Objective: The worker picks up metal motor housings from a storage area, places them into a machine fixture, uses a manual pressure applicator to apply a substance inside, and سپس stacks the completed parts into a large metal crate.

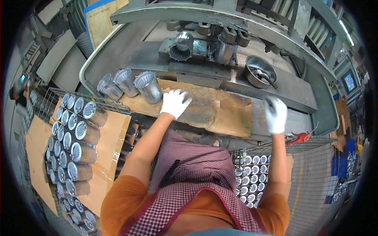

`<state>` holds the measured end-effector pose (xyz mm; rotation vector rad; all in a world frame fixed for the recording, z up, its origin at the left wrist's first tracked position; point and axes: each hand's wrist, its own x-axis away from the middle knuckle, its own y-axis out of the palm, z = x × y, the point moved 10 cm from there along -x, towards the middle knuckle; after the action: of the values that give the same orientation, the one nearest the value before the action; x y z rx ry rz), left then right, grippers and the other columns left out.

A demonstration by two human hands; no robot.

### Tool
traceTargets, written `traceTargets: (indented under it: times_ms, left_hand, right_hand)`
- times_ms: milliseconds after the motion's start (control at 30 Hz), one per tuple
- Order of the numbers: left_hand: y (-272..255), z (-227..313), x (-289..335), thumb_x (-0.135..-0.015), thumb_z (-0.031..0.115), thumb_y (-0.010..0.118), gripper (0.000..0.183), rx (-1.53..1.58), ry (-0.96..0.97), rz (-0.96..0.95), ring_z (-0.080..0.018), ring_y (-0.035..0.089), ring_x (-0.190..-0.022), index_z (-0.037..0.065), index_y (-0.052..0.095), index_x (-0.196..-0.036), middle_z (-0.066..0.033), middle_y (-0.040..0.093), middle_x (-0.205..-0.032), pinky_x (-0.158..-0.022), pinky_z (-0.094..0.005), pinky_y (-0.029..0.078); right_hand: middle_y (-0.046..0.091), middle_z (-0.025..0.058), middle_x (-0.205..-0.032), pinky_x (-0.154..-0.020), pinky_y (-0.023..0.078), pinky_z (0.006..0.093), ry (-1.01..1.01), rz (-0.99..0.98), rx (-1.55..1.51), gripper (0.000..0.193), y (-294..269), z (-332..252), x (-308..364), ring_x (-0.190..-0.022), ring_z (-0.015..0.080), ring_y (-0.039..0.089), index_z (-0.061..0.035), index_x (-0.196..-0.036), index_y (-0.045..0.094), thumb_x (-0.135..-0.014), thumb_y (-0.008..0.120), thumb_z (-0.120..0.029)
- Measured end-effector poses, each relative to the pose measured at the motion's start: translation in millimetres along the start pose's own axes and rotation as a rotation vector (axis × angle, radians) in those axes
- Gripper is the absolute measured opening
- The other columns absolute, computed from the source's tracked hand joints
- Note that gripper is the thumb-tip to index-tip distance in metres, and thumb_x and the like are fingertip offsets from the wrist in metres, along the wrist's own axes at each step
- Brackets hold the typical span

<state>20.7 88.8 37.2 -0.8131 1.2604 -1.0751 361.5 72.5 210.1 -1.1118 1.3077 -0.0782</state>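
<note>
My left hand (175, 103), in a white glove, lies open on the brown board (220, 112) with its fingers spread. Right beside it stands a grey metal cylinder (149, 88) with a toothed rim. Two similar cylinders, one in the middle (126, 82) and one farther left (110, 87), lean in the same row. My right hand (276, 115), gloved with dark-stained fingers, is raised near the bench's right side, below a metal bowl (260, 71). Its fingers are slightly blurred but look extended, with nothing visible in them. Under the machine, one cylinder (181, 47) lies tilted and another (225, 51) stands upright.
A heavy machine beam (181, 15) spans the far side. Left, a wire cage with cardboard (106, 145) holds stacked cylinders (80, 129). More cylinders (254, 179) fill a cage below right. Red-handled pliers (299, 138) rest at the bench's right edge.
</note>
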Motion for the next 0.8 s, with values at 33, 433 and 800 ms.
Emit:
traceTargets:
  times_ms: [33, 433, 800]
  left_hand:
    - [1.4, -4.1, 1.6, -0.086, 0.049, 0.052, 0.044, 0.001, -0.015, -0.004, -0.0268, 0.052, -0.110, 0.015, 0.064, -0.112, -0.0075, 0.058, -0.118, -0.091, -0.0427, 0.038]
    - [-7.7, -2.6, -3.5, -0.085, 0.042, 0.058, 0.038, 0.166, -0.049, 0.123, -0.0281, 0.057, -0.104, 0.013, 0.065, -0.109, -0.0102, 0.062, -0.112, -0.087, -0.0418, 0.043]
    - [-79.0, -49.8, -141.8, -0.077, 0.058, 0.057, 0.059, 0.123, -0.541, 0.358, -0.0381, 0.056, -0.102, 0.006, 0.068, -0.102, -0.0185, 0.061, -0.108, -0.087, -0.0485, 0.044]
  right_hand:
    - [0.066, 0.0144, -0.085, -0.069, 0.049, 0.0400, -0.043, 0.019, -0.065, 0.013, 15.8, -23.3, -29.3, -0.075, 0.0331, 0.062, -0.0052, -0.089, 0.067, -0.076, 0.067, -0.010]
    - [0.067, 0.0138, -0.098, -0.077, 0.050, 0.0429, 0.040, -0.237, 0.141, 0.037, 168.4, -1.0, -182.7, -0.087, 0.0349, 0.064, -0.0167, -0.102, 0.066, -0.088, 0.050, -0.047]
    - [0.064, 0.0070, -0.072, -0.059, 0.041, 0.0378, -0.074, -0.203, -0.114, 0.026, 135.4, -119.8, -24.0, -0.066, 0.0248, 0.059, -0.0153, -0.077, 0.070, -0.079, 0.065, -0.041]
